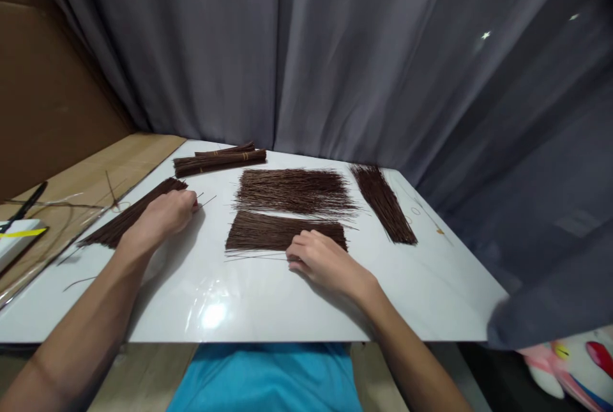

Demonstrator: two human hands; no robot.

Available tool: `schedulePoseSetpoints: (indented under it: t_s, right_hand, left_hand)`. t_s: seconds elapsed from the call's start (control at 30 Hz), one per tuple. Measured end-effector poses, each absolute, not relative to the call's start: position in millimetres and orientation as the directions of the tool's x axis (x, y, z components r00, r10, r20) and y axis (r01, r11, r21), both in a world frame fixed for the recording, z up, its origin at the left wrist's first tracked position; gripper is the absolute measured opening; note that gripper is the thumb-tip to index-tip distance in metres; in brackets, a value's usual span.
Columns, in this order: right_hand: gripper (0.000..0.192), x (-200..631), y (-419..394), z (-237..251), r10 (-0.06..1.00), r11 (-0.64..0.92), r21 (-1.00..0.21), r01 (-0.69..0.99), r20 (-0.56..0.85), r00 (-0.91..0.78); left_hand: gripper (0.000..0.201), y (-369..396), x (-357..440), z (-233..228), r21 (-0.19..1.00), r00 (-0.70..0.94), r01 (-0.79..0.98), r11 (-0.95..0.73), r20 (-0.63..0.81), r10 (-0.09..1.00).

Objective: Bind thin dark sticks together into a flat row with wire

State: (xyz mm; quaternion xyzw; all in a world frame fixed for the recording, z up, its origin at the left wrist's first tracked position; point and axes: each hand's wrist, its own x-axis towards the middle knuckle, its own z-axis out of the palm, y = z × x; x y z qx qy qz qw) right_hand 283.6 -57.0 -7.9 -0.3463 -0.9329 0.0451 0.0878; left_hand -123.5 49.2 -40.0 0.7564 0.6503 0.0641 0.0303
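A grey curtain (230,48) hung along 12 o'clock behind a white desk (407,297), with brown cardboard (52,73) standing at 10 o'clock. Near the middle of the desk lay the near pile (261,231) of thin dark-brown sticks, its long axis running from 9 to 3 o'clock, with a few loose strands along its 6 o'clock edge. The far pile (292,191), looser at its ends, lay just beyond it on the 12 o'clock side, roughly parallel. The right hand (323,260) was clearly the nearer one: it rested over the near pile's 5 o'clock corner, so that the middle of the pile lay toward 11 o'clock from its fingers. Those fingers were bent and held close together; whether they pinched any strands I cannot tell. The left hand (167,214) was over the left bundle (129,214), whose long axis ran from 2 to 8 o'clock; its fingers were curled inward, with thin strand ends showing just beside them, but their grip was hidden. From there the near pile lay just past 3 o'clock. Tied bundles (218,163) lay at 11 o'clock, and the right bundle (385,204) at 2 o'clock, slanting from 11 to 5.
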Motion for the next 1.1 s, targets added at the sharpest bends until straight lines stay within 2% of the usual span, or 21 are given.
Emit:
schedulePoseSetpoints:
  t_s: [0.1, 0.27, 0.4, 0.53, 0.63, 0.7, 0.87, 0.93, 1.0, 1.1]
  right_hand:
    - [0.012, 270.9, -74.9, -18.7, 0.704, 0.699, 0.037, 0.714, 0.136, -0.697]
    - [0.019, 251.5, -89.2, -18.7, 0.684, 0.686, 0.241, 0.686, 0.107, -0.721]
    - [0.022, 241.3, -97.7, -12.1, 0.667, 0.686, 0.317, 0.655, 0.086, -0.740]
    - [0.026, 242.0, -101.9, 1.1, 0.657, 0.717, 0.289, 0.635, 0.028, -0.754]
    - [0.030, 246.5, -97.1, 17.4, 0.662, 0.736, 0.199, 0.647, -0.010, -0.750]
    - [0.034, 250.2, -88.6, 29.8, 0.668, 0.742, 0.097, 0.664, -0.018, -0.744]
    - [0.027, 261.6, -50.9, 53.3, 0.714, 0.689, -0.285, 0.666, 0.107, -0.692]
    - [0.021, 265.6, -32.0, 55.2, 0.722, 0.666, -0.455, 0.591, 0.192, -0.665]
    - [0.020, 267.8, -13.2, 50.8, 0.729, 0.607, -0.644, 0.466, 0.218, -0.649]
    - [0.031, 266.8, 10.2, 32.3, 0.774, 0.395, -0.890, 0.229, 0.188, -0.605]
  left_hand:
    - [0.025, 48.0, -117.0, -36.8, -0.006, 0.120, 0.993, -0.120, 0.030, 0.992]
    - [0.028, 42.2, -106.8, -31.1, 0.001, 0.139, 0.990, -0.139, 0.039, 0.990]
    - [0.035, 37.8, -104.4, -30.2, -0.018, 0.135, 0.991, -0.134, 0.046, 0.990]
    - [0.035, 34.8, -104.0, -32.8, -0.003, 0.142, 0.990, -0.142, 0.063, 0.988]
    - [0.034, 32.8, -104.1, -36.7, -0.009, 0.138, 0.990, -0.137, 0.030, 0.990]
    - [0.031, 31.4, -104.1, -38.9, -0.024, 0.138, 0.990, -0.138, -0.005, 0.990]
    - [0.027, 28.4, -101.2, -38.8, -0.067, 0.161, 0.984, -0.164, -0.049, 0.986]
    - [0.031, 27.0, -98.4, -36.3, -0.091, 0.180, 0.979, -0.184, -0.045, 0.983]
    - [0.035, 25.2, -96.2, -32.8, -0.112, 0.195, 0.974, -0.198, -0.033, 0.980]
    - [0.032, 24.0, -97.7, -25.4, -0.105, 0.216, 0.972, -0.210, 0.044, 0.975]
